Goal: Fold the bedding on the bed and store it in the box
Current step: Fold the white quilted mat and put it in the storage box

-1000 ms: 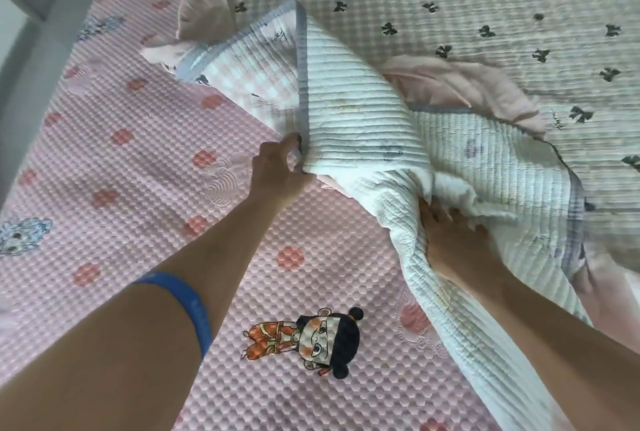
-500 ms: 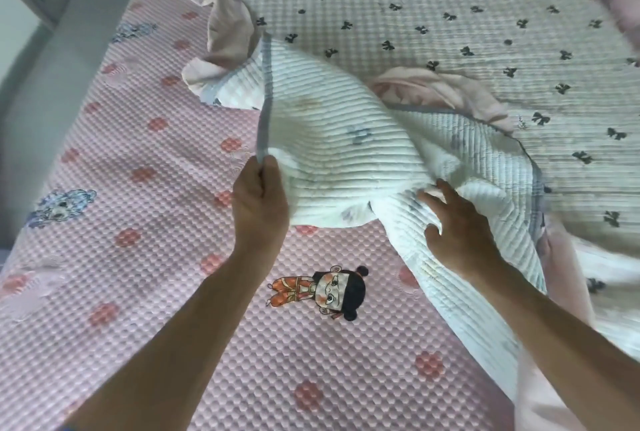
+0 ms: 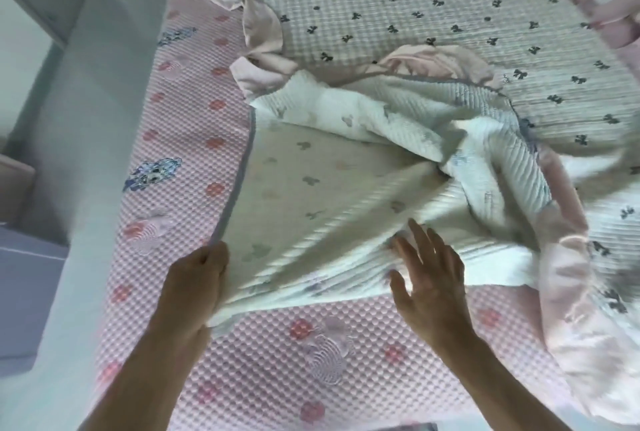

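Observation:
A white quilted blanket [image 3: 311, 188] with faint mouse-head prints and a grey border lies rumpled across the middle of the bed. My left hand [image 3: 194, 285] grips its near left corner, pulling the grey edge taut. My right hand [image 3: 429, 278] hovers with fingers spread over the blanket's near edge, holding nothing. Beyond lies a checked quilt [image 3: 398, 8] with black bows and a pink ruffle. No box is in view.
The pink bubble-textured mattress pad [image 3: 277, 361] with cartoon prints covers the bed. A pale bed rail [image 3: 79, 153] runs along the left side. More pink ruffled bedding [image 3: 581, 344] is heaped at the right.
My left hand has pulled the blanket's corner toward me and spread it flatter. My right hand has let go of the fabric and now hovers over it with spread fingers.

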Tool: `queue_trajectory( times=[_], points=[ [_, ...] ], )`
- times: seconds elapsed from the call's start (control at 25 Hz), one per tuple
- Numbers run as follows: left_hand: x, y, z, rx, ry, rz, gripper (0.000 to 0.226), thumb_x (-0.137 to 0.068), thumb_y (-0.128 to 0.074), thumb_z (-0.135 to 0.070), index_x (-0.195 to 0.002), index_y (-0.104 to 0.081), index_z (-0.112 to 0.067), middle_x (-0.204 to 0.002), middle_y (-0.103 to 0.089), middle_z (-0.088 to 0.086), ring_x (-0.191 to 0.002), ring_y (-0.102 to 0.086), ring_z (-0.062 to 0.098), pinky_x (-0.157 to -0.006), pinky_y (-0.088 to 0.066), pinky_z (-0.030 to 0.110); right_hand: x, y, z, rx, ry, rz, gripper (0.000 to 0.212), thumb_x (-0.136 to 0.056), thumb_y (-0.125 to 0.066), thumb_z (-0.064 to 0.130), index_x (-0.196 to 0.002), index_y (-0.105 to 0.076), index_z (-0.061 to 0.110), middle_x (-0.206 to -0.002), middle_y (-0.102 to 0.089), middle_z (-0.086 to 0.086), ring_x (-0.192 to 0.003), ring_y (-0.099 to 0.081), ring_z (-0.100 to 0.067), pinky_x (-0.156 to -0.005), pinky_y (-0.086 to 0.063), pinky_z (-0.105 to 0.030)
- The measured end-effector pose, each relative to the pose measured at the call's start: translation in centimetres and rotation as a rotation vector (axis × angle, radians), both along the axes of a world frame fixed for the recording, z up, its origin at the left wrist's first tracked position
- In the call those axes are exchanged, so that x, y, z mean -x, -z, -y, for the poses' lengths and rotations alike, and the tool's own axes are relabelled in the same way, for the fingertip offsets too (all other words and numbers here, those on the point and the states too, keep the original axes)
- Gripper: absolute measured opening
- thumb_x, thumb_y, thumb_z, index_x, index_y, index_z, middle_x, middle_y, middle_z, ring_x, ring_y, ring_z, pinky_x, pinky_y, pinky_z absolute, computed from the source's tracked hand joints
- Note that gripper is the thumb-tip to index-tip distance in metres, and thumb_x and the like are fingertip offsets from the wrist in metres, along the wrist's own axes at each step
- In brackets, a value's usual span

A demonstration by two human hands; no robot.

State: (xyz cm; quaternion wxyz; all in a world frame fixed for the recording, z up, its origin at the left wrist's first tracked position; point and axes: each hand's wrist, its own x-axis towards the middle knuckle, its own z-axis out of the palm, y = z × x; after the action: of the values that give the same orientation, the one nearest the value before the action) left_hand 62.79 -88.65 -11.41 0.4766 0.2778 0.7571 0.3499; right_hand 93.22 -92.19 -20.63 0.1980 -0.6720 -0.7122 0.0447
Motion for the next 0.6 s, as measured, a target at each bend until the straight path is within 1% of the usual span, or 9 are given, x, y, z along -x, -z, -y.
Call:
queue_trajectory(
  times=[0.08, 0.16, 0.24, 0.32, 0.4, 0.44, 0.48, 0.56, 0.6],
  points=[
    [2.9, -0.1, 3.2, 0.014, -0.014, 0.183, 0.028, -0.096, -0.058, -0.023, -0.091, -0.072, 0.0, -0.095, -0.07, 0.029, -0.085, -0.068, 0.045, -0.078, -0.055, 0.056, 1.6, 0.2, 3.2, -0.021, 0.014, -0.017, 0.044, -0.088, -0.05, 0.029, -0.128, -0.064, 0.016, -0.147, -0.049, -0.007, -0.135, -0.044, -0.033, -0.104, -0.039, -0.053],
    [4.0, 1.5, 5.7, -0.004, 0.0, 0.418, 0.031, -0.097, -0.052, -0.027, -0.1, -0.074, -0.004, -0.101, -0.072, 0.022, -0.087, -0.069, 0.036, -0.071, -0.059, 0.042, 2.6, 1.4, 5.8, 0.005, 0.046, -0.007, 0.041, -0.09, -0.047, 0.031, -0.124, -0.066, 0.016, -0.142, -0.055, -0.007, -0.131, -0.048, -0.033, -0.101, -0.042, -0.053],
    [3.4, 4.3, 7.9, -0.047, 0.106, 0.572, 0.035, -0.089, -0.06, -0.036, -0.108, -0.074, -0.01, -0.108, -0.073, 0.013, -0.097, -0.069, 0.03, -0.079, -0.059, 0.039, 2.8, 2.7, 6.9, 0.069, 0.076, 0.011, 0.043, -0.089, -0.045, 0.033, -0.123, -0.066, 0.015, -0.14, -0.056, -0.008, -0.128, -0.05, -0.035, -0.097, -0.045, -0.052],
    [2.7, 8.6, 10.5, -0.004, 0.283, 0.426, 0.065, -0.064, -0.085, -0.049, -0.113, -0.068, -0.009, -0.107, -0.073, 0.004, -0.102, -0.069, 0.021, -0.088, -0.055, 0.033, 3.1, 4.3, 8.1, 0.136, 0.107, 0.03, 0.046, -0.087, -0.044, 0.034, -0.122, -0.065, 0.014, -0.139, -0.057, -0.01, -0.124, -0.054, -0.037, -0.092, -0.049, -0.053],
    [2.1, 12.2, 12.8, 0.038, 0.529, 0.211, 0.076, -0.05, -0.096, -0.04, -0.114, -0.063, -0.016, -0.102, -0.074, -0.008, -0.095, -0.068, 0.005, -0.082, -0.052, 0.02, 3.0, 5.4, 10.4, 0.201, 0.116, 0.05, 0.047, -0.085, -0.043, 0.034, -0.121, -0.064, 0.014, -0.139, -0.056, -0.011, -0.123, -0.055, -0.037, -0.089, -0.05, -0.053],
    [1.8, 13.5, 13.6, 0.032, 0.616, 0.084, 0.074, -0.052, -0.096, -0.032, -0.116, -0.062, -0.018, -0.102, -0.074, -0.01, -0.094, -0.067, 0.001, -0.081, -0.052, 0.021, 2.8, 5.7, 11.4, 0.22, 0.112, 0.064, 0.046, -0.084, -0.043, 0.033, -0.121, -0.064, 0.015, -0.139, -0.056, -0.011, -0.123, -0.055, -0.036, -0.089, -0.05, -0.053],
    [1.4, 14.2, 13.9, 0.004, 0.614, 0.009, 0.06, -0.058, -0.093, -0.027, -0.11, -0.065, -0.018, -0.094, -0.074, -0.01, -0.086, -0.068, 0.001, -0.076, -0.052, 0.026, 2.4, 5.9, 12.4, 0.236, 0.107, 0.088, 0.045, -0.084, -0.043, 0.032, -0.121, -0.063, 0.015, -0.139, -0.056, -0.011, -0.122, -0.056, -0.036, -0.089, -0.05, -0.054],
    [1.1, 13.6, 13.9, -0.044, 0.396, 0.051, 0.021, -0.07, -0.079, -0.017, -0.087, -0.068, -0.012, -0.067, -0.069, -0.009, -0.063, -0.063, 0.003, -0.059, -0.047, 0.028, 1.6, 6.2, 13.9, 0.261, 0.124, 0.11, 0.042, -0.08, -0.051, 0.025, -0.119, -0.064, 0.014, -0.138, -0.056, -0.012, -0.12, -0.056, -0.037, -0.089, -0.049, -0.055],
    [0.9, 13.1, 13.7, -0.069, 0.235, 0.184, 0.017, -0.071, -0.073, -0.009, -0.087, -0.068, -0.012, -0.068, -0.07, -0.008, -0.07, -0.065, 0.008, -0.06, -0.049, 0.026, 1.2, 6.2, 14.3, 0.267, 0.143, 0.109, 0.043, -0.078, -0.054, 0.022, -0.118, -0.065, 0.013, -0.137, -0.057, -0.013, -0.119, -0.057, -0.037, -0.088, -0.05, -0.054]
  ],
)
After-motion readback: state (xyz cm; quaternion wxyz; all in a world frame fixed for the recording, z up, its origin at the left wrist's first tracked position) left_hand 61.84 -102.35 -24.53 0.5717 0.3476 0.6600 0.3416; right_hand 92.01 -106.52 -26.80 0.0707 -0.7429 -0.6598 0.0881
